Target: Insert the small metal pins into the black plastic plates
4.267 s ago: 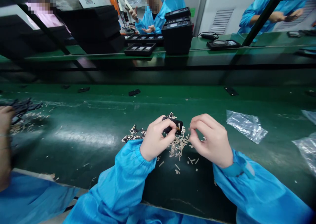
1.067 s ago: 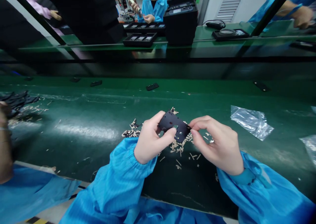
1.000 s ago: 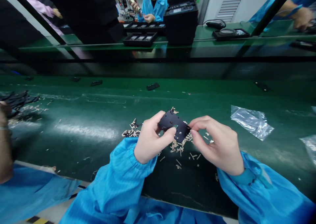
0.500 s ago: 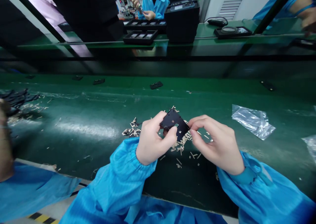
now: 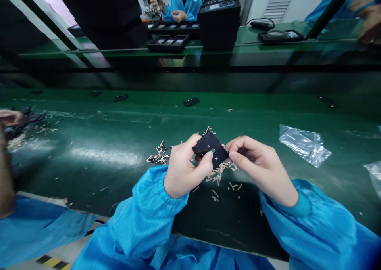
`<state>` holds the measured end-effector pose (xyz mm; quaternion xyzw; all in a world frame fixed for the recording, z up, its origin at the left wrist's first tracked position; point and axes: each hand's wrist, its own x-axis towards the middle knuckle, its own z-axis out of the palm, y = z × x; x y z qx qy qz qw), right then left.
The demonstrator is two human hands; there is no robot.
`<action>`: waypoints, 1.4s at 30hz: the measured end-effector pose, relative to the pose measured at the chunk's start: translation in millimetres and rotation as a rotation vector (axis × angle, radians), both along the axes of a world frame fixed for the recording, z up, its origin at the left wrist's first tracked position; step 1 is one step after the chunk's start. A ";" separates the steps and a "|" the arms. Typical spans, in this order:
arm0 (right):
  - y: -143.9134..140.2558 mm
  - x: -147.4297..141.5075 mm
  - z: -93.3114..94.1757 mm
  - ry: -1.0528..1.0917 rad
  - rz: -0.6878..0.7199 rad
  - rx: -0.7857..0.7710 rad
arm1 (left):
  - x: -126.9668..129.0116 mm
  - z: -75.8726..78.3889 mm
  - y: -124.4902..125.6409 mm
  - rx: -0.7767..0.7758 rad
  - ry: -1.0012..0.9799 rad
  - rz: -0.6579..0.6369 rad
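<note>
Black plastic plate [image 5: 210, 150] sits pinched between your left hand [image 5: 181, 169] and right hand [image 5: 262, 169] above the green belt [image 5: 104, 143], with beige scraps [image 5: 218, 175] already shed beneath, so trimming looks partway done.

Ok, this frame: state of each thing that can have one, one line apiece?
Left hand: shut on the black plate, thumb on top.
Right hand: fingertips pinching the plate's right edge.
Black plate: held above the belt, tilted, in both hands.
Tan scraps: scattered loose on the belt under the hands.
Plastic bag: crumpled, lying flat on the belt.
Belt: littered with scraps and small black parts.
</note>
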<state>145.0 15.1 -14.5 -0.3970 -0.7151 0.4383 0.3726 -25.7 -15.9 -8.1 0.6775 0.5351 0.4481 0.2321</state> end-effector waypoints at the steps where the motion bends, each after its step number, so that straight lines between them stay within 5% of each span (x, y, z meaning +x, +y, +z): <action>1: 0.4 -0.1 -0.2 0.015 0.006 -0.027 | -0.1 -0.1 0.1 -0.001 -0.002 -0.004; 12: 1.7 -0.4 2.3 0.172 0.072 -0.267 | -1.6 -2.3 1.3 0.062 -0.025 -0.047; 29: -10.0 -2.6 4.5 0.020 -0.037 -0.016 | -5.9 -9.6 2.2 -0.067 -0.263 -0.142; 42: -16.1 -1.9 14.6 -0.010 0.067 0.087 | -23.3 -16.9 23.2 0.042 -0.454 -0.485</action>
